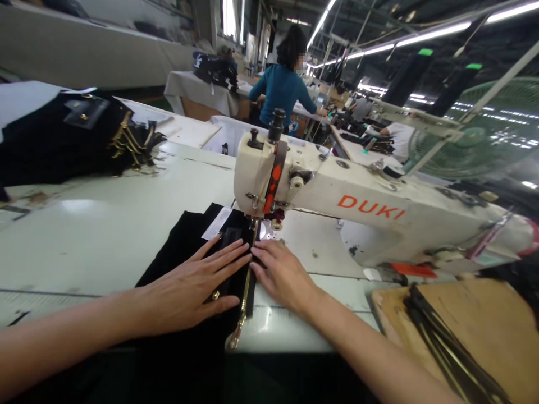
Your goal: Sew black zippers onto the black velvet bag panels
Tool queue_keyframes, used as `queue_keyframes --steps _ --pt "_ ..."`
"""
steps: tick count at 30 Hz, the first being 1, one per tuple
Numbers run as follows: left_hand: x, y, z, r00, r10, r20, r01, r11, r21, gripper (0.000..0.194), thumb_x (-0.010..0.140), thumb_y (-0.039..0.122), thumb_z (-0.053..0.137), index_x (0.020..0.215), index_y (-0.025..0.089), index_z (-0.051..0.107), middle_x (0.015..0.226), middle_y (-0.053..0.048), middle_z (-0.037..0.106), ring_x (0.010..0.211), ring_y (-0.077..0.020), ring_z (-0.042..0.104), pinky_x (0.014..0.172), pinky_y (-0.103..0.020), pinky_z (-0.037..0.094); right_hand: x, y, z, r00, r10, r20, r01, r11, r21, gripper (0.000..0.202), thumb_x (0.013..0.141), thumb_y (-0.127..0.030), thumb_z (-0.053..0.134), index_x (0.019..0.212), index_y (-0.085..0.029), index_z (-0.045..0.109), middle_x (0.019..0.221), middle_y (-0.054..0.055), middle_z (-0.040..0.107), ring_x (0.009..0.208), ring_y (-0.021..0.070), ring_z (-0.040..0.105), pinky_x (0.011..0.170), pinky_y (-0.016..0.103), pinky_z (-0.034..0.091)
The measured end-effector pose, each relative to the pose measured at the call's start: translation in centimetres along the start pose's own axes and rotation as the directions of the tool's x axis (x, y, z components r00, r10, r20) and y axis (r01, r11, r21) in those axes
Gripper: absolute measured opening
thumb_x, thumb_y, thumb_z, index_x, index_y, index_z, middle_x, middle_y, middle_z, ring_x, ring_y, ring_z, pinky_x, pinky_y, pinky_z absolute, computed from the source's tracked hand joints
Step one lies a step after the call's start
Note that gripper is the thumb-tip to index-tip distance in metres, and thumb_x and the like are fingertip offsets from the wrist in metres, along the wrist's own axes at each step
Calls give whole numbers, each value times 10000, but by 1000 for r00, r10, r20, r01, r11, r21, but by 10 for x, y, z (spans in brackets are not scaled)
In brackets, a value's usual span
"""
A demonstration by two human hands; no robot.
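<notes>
At the near edge of the table [84,235], the person's two forearms came in from the bottom of the view and met over a piece of black cloth [181,252]. The left hand [189,286] lay flat on the cloth, fingers spread and pointing far and right, pressing down rather than clasping anything. The right hand [280,275] rested just right of it, fingers straight and together, their tips touching the cloth's right edge; it held nothing either.

Between the two hands ran a gold zipper [244,297], its long axis going from the near table edge straight away toward the needle. Both hands were about equally close to it, the left thumb and the right fingertips lying just beside it on either side. The cloth's far end, with a white label [217,223] on it, sat under the head of the sewing machine [357,207], whose arm stretched off to the right.

Near right lay a wooden board [484,320] with a bundle of dark strips [446,342]. Far left sat a pile of black garments [63,140] with gold trim. Farther off, a person in a teal top [282,90] stood at another table, and a green fan [475,134] stood at the right.
</notes>
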State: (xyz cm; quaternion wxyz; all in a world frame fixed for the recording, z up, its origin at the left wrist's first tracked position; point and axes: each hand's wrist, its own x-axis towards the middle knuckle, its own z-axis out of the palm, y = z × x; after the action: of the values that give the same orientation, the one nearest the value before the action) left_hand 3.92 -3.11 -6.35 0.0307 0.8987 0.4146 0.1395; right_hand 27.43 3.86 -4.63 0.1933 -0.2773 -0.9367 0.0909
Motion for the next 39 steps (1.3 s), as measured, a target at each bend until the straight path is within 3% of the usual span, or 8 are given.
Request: queue_keyframes --steps 7,9,14,18,23,30,35,39 --pt "-36 24 -4 993 8 -114 -13 999 -45 773 935 522 679 1600 294 359 1583 -58 470 1440 -315 465 1193 -444 428 -58 -59 -2 995 87 38 -91 989 116 547 948 -378 674 1420 -149 518 1420 138 591 1365 286 508 1262 547 291" --pt "-45 35 -1 992 36 -121 -37 999 -6 959 847 555 756 1626 234 298 1608 -95 424 1459 -354 426 1203 -470 411 -68 -67 6 998 68 13 -69 991 111 621 936 -377 692 1462 -135 466 1437 148 583 1384 294 493 1271 571 257" --pt "-49 41 0 984 78 -162 -81 997 -9 823 878 89 523 1640 221 243 1606 -49 422 1472 -263 418 1264 -445 284 -73 -83 23 973 192 -125 -174 974 144 682 841 -480 790 1386 -161 530 1327 152 643 1323 327 551 1246 604 301" --pt "-50 34 -2 989 52 -138 -63 995 -73 748 913 68 472 1617 266 313 1606 -8 423 1481 -239 398 1239 -420 340 -68 -95 31 939 283 -194 -262 957 129 405 872 -311 746 1226 -194 588 1207 107 674 1261 290 589 1241 583 325" --pt "-53 41 1 973 131 -190 -131 991 10 826 865 21 459 1640 190 230 1589 -53 450 1490 -228 382 1284 -436 191 -65 -95 28 945 251 -212 -225 965 138 359 896 -43 489 1197 -205 598 1135 79 680 1195 229 612 1248 564 307" --pt "-49 50 4 966 172 -195 -150 981 121 841 863 -2 438 1647 148 174 1551 -69 504 1472 -204 414 1295 -426 49 -63 -87 13 979 184 -82 -171 975 142 318 981 -107 523 1265 -215 616 1187 65 674 1181 228 603 1239 549 332" --pt "-50 53 -1 967 138 -216 -129 990 51 832 871 16 477 1643 192 222 1521 -61 542 1443 -219 460 1296 -425 151 -58 -83 15 976 165 -143 -139 974 178 208 1012 -122 535 1124 -229 674 1055 37 705 1062 204 643 1214 521 372" --pt "-41 42 -21 984 115 -136 -129 987 -97 572 952 272 639 1509 234 514 1486 -38 586 1384 -250 539 1264 -384 300 -54 -75 18 973 149 -176 -103 964 246 134 983 -133 605 1003 -240 684 1018 22 704 1022 200 646 1183 482 407"
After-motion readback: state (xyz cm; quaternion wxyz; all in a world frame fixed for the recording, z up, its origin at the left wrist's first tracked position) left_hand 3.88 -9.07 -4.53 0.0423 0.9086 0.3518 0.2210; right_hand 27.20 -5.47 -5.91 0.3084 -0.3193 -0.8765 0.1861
